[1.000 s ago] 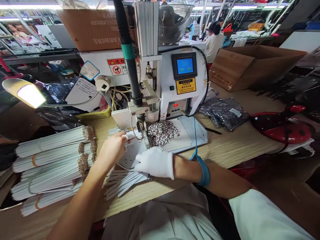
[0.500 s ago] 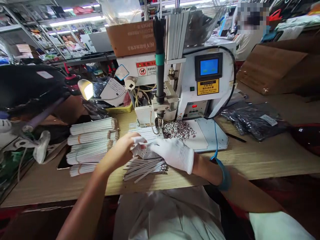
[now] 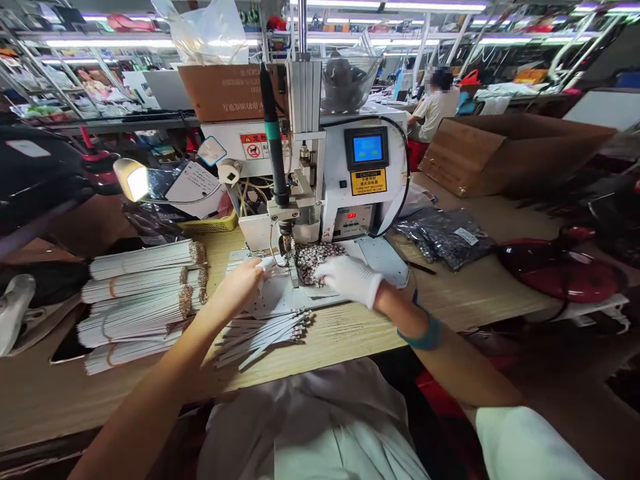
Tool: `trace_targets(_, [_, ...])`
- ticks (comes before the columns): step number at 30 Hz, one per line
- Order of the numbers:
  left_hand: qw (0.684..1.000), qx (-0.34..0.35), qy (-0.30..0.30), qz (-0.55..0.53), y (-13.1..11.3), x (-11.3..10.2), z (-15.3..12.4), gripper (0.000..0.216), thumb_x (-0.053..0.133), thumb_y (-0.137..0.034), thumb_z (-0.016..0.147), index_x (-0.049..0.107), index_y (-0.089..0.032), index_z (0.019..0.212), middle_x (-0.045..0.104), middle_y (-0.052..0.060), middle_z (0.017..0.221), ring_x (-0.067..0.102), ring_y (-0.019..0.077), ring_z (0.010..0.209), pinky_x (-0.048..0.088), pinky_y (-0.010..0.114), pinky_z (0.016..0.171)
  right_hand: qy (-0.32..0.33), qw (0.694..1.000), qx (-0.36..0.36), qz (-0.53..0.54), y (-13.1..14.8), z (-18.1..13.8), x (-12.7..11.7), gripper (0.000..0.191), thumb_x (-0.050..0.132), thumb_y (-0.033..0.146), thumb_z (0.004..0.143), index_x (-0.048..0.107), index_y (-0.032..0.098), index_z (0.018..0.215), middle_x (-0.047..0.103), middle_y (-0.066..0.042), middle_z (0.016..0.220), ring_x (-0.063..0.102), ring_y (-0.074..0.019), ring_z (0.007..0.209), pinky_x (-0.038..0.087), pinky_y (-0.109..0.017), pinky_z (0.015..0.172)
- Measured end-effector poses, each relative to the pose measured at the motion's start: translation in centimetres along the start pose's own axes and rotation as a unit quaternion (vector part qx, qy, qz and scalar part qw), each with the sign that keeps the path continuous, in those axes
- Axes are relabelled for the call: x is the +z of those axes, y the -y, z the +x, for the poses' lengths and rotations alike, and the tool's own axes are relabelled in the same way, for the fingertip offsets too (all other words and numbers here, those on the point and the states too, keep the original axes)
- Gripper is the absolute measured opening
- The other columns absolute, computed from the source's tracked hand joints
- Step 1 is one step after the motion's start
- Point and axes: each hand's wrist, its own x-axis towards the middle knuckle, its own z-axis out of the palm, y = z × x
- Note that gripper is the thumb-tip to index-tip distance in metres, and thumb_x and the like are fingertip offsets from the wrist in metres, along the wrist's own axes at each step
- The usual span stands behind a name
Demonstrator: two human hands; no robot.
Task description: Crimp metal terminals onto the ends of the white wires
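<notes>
My left hand, with white covers on its fingertips, is beside the white strips on the machine's plate. Its fingers are closed, and whatever they hold is too small to make out. My right hand, in a white glove, reaches into a pile of small dark-and-white pieces. Those fingers look pinched, with their tips among the pieces. Between the hands stands the press head of a white machine. Below it, a loose heap of white strips with small end pieces lies on the wooden table.
Banded bundles of white strips are stacked at the left. A lit lamp hangs over them. To the right lie a clear bag of dark parts, an open cardboard box and a red glossy object. Another person sits far behind.
My right hand has left the spot under the press head, where both hands were together, and moved right to the pile. My left hand has drawn apart to the left. The view has turned right.
</notes>
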Motion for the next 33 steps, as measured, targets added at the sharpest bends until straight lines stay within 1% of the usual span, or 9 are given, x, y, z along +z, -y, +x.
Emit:
trace_targets(3, [0.998,-0.027,0.015,-0.048,-0.1,0.2,1.4,0.029,0.041,-0.005,0.068,0.063,-0.015,0.083,0.062,0.009,0.086,0.057,0.0185,0.078,0.043,0.026,0.069,-0.031,0.997,0.069,0.022,-2.9,1.2,0.0,0.026,0.047,0.019,0.082,0.070,0.021,0.093,0.067,-0.004,0.098,0.059,-0.0185,0.091,0.040,-0.028,0.078])
trace_targets(6, [0.991,-0.066,0.027,-0.113,0.0,0.1,2.4,0.025,0.044,-0.009,0.067,0.064,-0.015,0.081,0.065,0.007,0.080,0.058,0.0171,0.070,0.042,0.024,0.063,-0.054,0.996,0.058,0.041,-4.0,2.7,0.7,0.023,0.051,0.023,0.080,0.070,0.021,0.093,0.067,-0.003,0.095,0.058,-0.0170,0.088,0.039,-0.025,0.074])
trace_targets(13, [0.946,0.001,0.017,-0.324,0.7,-0.6,1.8,0.017,0.050,-0.028,0.075,0.061,-0.015,0.076,0.061,0.001,0.066,0.054,0.0133,0.062,0.039,0.020,0.058,-0.028,0.995,0.097,0.015,-4.1,3.7,1.0,0.021,0.055,0.030,0.078,0.068,0.017,0.088,0.064,-0.006,0.087,0.055,-0.0166,0.077,0.035,-0.025,0.062])
trace_targets(17, [0.912,-0.027,0.015,-0.410,1.0,-0.4,1.2,0.026,0.052,-0.039,0.077,0.057,-0.014,0.071,0.053,-0.001,0.056,0.049,0.0107,0.053,0.036,0.019,0.050,-0.091,0.992,0.084,0.009,-0.4,2.1,0.0,0.020,0.047,0.025,0.085,0.066,0.019,0.089,0.062,-0.005,0.089,0.055,-0.0163,0.082,0.036,-0.026,0.071])
trace_targets(22, [0.897,-0.063,-0.010,-0.438,1.0,-1.3,0.6,0.028,0.056,-0.041,0.075,0.059,-0.013,0.074,0.055,0.000,0.058,0.051,0.0108,0.052,0.038,0.020,0.050,-0.016,0.995,-0.100,-0.014,7.4,2.3,1.8,0.025,0.038,0.022,0.090,0.061,0.023,0.102,0.057,-0.005,0.092,0.056,-0.0153,0.074,0.038,-0.026,0.060])
trace_targets(26, [0.875,-0.102,-0.126,-0.456,1.4,-4.1,-1.2,0.028,0.060,-0.039,0.073,0.062,-0.013,0.081,0.056,0.000,0.061,0.049,0.0094,0.050,0.039,0.021,0.047,-0.020,0.990,-0.135,-0.044,9.2,4.3,4.1,0.027,0.040,0.017,0.088,0.059,0.023,0.107,0.057,-0.007,0.095,0.056,-0.0177,0.077,0.039,-0.026,0.058])
trace_targets(30, [0.762,-0.174,-0.455,-0.426,1.8,-7.4,-4.4,0.028,0.062,-0.035,0.075,0.061,-0.014,0.093,0.056,-0.001,0.069,0.042,0.0060,0.050,0.033,0.019,0.044,-0.040,0.986,-0.156,-0.047,8.7,4.5,4.7,0.029,0.042,0.017,0.088,0.057,0.025,0.111,0.057,-0.007,0.097,0.055,-0.0173,0.077,0.039,-0.026,0.058])
trace_targets(31, [0.758,-0.167,-0.471,-0.419,1.7,-7.7,-5.2,0.026,0.061,-0.034,0.076,0.061,-0.015,0.095,0.058,-0.001,0.076,0.043,0.0060,0.053,0.036,0.020,0.047,-0.047,0.984,-0.163,-0.045,8.6,4.2,4.5,0.029,0.042,0.017,0.088,0.058,0.025,0.111,0.058,-0.006,0.098,0.054,-0.0172,0.077,0.039,-0.026,0.059])
trace_targets(33, [0.830,-0.104,-0.360,-0.412,0.8,-7.2,-6.8,0.014,0.056,-0.029,0.079,0.061,-0.017,0.086,0.059,0.000,0.080,0.047,0.0079,0.060,0.039,0.021,0.052,-0.049,0.983,-0.175,-0.029,8.1,3.2,3.9,0.031,0.043,0.016,0.087,0.058,0.025,0.112,0.058,-0.005,0.103,0.055,-0.0162,0.077,0.039,-0.026,0.059])
